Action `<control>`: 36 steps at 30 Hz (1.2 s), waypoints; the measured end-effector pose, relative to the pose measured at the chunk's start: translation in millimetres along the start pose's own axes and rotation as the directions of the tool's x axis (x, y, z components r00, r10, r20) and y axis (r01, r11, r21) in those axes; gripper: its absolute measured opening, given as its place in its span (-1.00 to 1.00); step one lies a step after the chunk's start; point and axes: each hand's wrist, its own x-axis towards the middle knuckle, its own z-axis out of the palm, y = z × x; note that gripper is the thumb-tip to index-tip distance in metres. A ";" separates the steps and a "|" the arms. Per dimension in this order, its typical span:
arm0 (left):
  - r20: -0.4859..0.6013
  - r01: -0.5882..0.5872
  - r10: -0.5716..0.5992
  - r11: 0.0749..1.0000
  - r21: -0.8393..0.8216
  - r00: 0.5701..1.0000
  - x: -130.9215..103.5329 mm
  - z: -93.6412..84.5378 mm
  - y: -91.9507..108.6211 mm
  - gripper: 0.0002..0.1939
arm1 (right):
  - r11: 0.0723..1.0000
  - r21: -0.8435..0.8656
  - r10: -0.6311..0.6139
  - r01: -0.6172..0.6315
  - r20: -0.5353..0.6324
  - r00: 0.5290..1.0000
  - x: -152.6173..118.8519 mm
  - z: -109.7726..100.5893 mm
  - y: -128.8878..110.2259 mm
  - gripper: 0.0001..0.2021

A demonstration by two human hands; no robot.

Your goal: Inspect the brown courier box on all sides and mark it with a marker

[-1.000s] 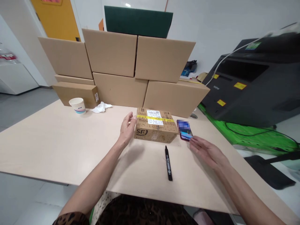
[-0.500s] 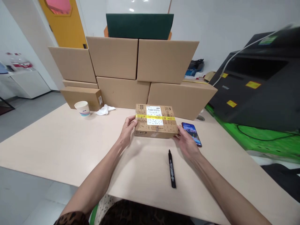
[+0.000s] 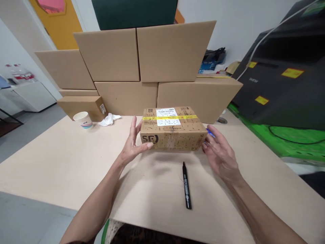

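Observation:
A cardboard parcel box [image 3: 177,139] with a white label and yellow tape across its top is held over the table, its front tipped towards me and a shadow beneath it. My left hand [image 3: 133,144] grips the box's left end, thumb against the printed front face and fingers along the side. At the right end, the curled fingers of my right hand [image 3: 220,154] hold the lower corner, their tips partly hidden. Below the box a black marker pen [image 3: 186,186] lies on the table. A phone [image 3: 210,133] shows only as a blue sliver behind my right hand.
Large cardboard boxes [image 3: 114,56] are stacked along the table's back, a dark green box [image 3: 134,13] on top. A paper cup [image 3: 83,120] and crumpled tissue [image 3: 109,119] sit at the left. A black printer [image 3: 286,84] stands right, on a green surface [image 3: 291,139].
The box has come up off the table and nearer to me, its front face now tilted into view. My left thumb has moved onto that face, and my right hand now covers most of the phone.

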 end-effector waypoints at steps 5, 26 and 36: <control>-0.025 -0.027 0.027 1.000 -0.007 0.999 -1.8 1.6 11.1 0.34 | 1.000 0.008 -0.029 0.028 0.058 0.998 -12.0 6.9 -14.7 -0.42; -0.100 0.216 -0.211 0.976 0.038 0.972 0.6 19.4 3.5 -0.15 | 0.996 -0.090 -0.003 0.016 0.149 0.989 -4.6 8.5 2.4 -0.37; -0.144 0.012 0.026 0.967 0.253 0.989 -4.0 11.4 24.7 0.01 | 0.998 -0.008 -0.063 0.063 -0.023 0.998 -7.1 13.6 -14.2 -0.49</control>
